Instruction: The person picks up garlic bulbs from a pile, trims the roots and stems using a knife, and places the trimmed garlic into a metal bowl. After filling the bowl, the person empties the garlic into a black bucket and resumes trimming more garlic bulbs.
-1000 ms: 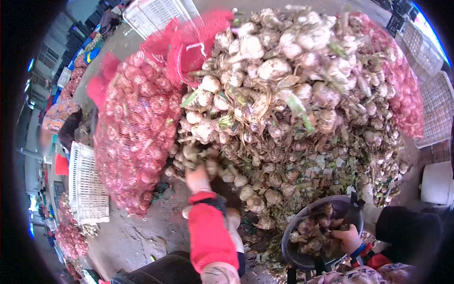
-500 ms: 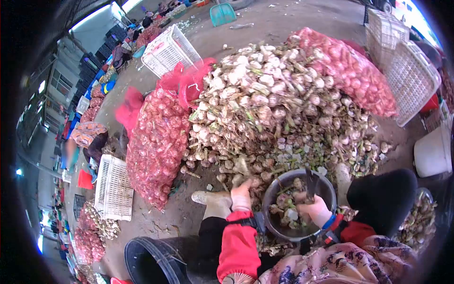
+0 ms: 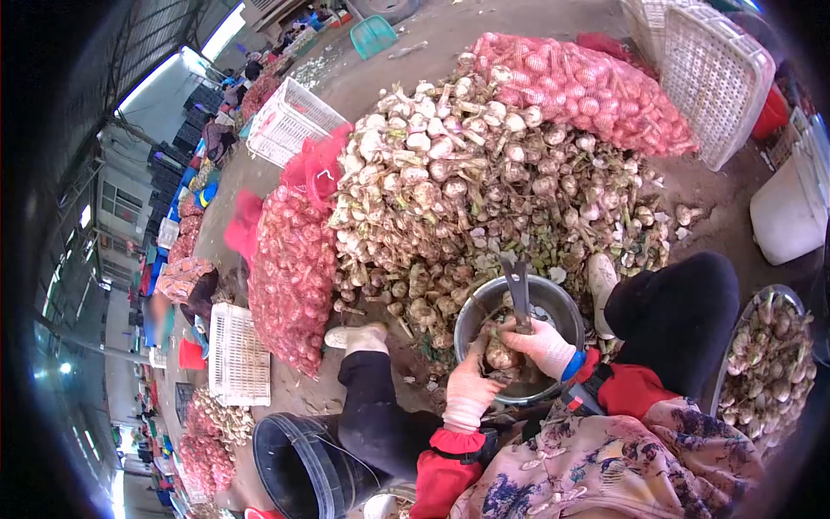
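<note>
Left hand is closed around a garlic bulb, held over the metal basin. Right hand, just beside the bulb, is clenched on a metal tool, which points up and away from both hands.

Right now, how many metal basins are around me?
2. The near basin lies at your knees, under your left hand with a garlic bulb and right hand with the cutter. The side basin stands at your right, heaped with garlic. Others may be hidden.
</note>
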{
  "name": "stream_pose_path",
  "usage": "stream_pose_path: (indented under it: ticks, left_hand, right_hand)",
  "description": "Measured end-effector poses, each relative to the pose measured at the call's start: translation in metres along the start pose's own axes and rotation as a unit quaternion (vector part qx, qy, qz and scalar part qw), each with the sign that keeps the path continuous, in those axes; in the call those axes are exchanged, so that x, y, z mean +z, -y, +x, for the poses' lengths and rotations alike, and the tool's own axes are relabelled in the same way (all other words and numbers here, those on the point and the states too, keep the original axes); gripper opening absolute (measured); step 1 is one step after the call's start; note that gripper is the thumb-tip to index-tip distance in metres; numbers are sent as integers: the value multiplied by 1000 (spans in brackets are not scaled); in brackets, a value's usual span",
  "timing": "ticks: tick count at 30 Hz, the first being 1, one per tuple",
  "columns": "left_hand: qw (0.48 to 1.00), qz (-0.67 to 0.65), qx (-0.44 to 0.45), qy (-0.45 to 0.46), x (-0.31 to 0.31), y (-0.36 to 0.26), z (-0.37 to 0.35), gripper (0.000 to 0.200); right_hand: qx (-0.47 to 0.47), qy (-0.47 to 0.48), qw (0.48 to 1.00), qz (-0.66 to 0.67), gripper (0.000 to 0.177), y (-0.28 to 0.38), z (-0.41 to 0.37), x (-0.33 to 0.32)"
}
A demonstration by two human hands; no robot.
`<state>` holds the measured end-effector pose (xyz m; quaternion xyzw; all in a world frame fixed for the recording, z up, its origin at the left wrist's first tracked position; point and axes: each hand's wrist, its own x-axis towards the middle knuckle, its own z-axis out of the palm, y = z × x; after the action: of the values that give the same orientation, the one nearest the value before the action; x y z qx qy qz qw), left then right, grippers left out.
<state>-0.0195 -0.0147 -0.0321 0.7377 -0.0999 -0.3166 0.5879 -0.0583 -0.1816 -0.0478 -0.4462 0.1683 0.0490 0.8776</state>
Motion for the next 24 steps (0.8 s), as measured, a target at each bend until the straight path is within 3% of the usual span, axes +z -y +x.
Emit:
stream_pose_path:
  ticks: [2,3,4,7,9,13,16,17,18,20,21,22,24]
  left_hand:
    - [987,-161,-17,1,10,-4,3,68]
    - [988,124,93,-14,5,10,10,69]
    - [980,163,111,-21,2,24,15,71]
    - [987,154,40,-17,5,8,6,76]
    - [994,73,66,-50,3,19,7,80]
    - [984,57,155,-65,-16,61,9,75]
    - [987,48,142,-64,-23,54,8,74]
    - [993,-29,95,-62,-19,33,3,69]
    - [995,-3,55,-78,-21,30,6,63]
    - [988,-120,6,-93,-14,15,7,60]
    - [989,-130,17,-68,-17,14,8,61]
    - [984,-172,0,-56,-17,15,9,66]
    - [991,-23,118,-51,-18,27,15,72]
  right_hand:
    - [-8,-12,999,-29,25,3,-2,-3]
    - [12,-15,999,-39,24,3,-2,-7]
    - [34,-19,998,-50,24,1,-1,-8]
    - [13,-20,999,-47,23,-10,3,-9]
    - [14,-19,998,-62,24,-9,4,-10]
    - [-2,-83,993,-82,23,-1,6,-22]
    - [-28,-101,984,-143,23,-16,14,-41]
    - [-27,-103,976,-188,25,-18,13,-43]
    - [-20,-107,976,-189,25,-20,11,-43]
    - [-8,-70,956,-285,29,-20,6,-40]
    - [-84,-72,886,-450,37,-11,1,-35]
    - [-120,-36,867,-482,31,-13,1,-35]
    - [-151,15,845,-513,23,-12,-3,-29]
